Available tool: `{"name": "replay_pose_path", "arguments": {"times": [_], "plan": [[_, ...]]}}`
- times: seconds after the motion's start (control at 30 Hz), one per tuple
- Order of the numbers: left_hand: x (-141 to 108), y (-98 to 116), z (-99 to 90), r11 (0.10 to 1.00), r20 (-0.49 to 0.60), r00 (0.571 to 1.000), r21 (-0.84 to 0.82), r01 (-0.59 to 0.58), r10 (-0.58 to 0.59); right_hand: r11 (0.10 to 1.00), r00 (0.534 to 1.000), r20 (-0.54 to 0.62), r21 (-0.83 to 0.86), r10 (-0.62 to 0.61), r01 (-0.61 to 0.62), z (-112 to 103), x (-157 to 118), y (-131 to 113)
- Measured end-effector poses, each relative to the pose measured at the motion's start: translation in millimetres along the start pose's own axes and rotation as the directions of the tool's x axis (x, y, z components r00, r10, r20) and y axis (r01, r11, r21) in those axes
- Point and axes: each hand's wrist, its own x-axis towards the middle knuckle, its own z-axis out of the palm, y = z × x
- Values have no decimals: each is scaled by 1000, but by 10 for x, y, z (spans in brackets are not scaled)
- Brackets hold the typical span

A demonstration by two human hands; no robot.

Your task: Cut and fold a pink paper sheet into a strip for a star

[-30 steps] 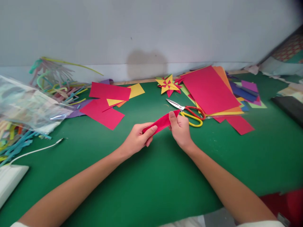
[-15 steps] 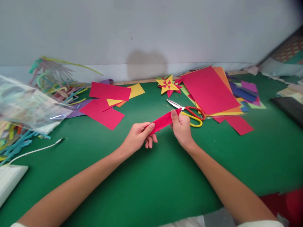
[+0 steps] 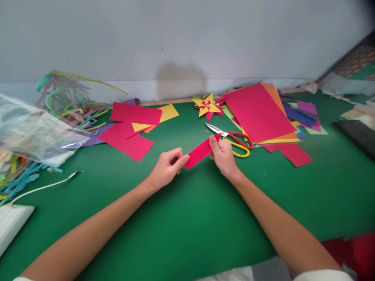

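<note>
A narrow red paper strip point(image 3: 198, 153) is held above the table between my two hands, slanting up to the right. My left hand point(image 3: 167, 166) pinches its lower left end between thumb and curled fingers. My right hand point(image 3: 224, 156) grips the upper right end, thumb on top, with a pointed red tip showing past the thumb. Just behind my right hand lie scissors point(image 3: 239, 141) with one red and one yellow handle, partly hidden by the hand. Farther back sits a layered paper star point(image 3: 207, 105) in yellow, red and green.
Red paper pieces point(image 3: 129, 140) and a yellow piece point(image 3: 170, 113) lie at the back left. A stack of coloured sheets point(image 3: 260, 111) is at the right. Pipe cleaners point(image 3: 73, 105), a clear plastic bag point(image 3: 38, 125) and a white cable point(image 3: 43, 188) occupy the left of the green table point(image 3: 175, 234).
My left fingers have curled in and shifted slightly left to the strip's end, so more of its red face shows. My right hand has barely moved.
</note>
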Motion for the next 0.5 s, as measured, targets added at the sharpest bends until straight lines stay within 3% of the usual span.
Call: {"name": "replay_pose_path", "arguments": {"times": [0.3, 0.5], "plan": [[1, -84, 23, 970, 112, 993, -240, 51, -25, 998, 999, 32, 62, 15, -17, 23, -14, -4], [-29, -115, 38, 978, 176, 984, -205, 28, 9, 992, 998, 20, -117, -52, 54, 35, -27, -50]]}}
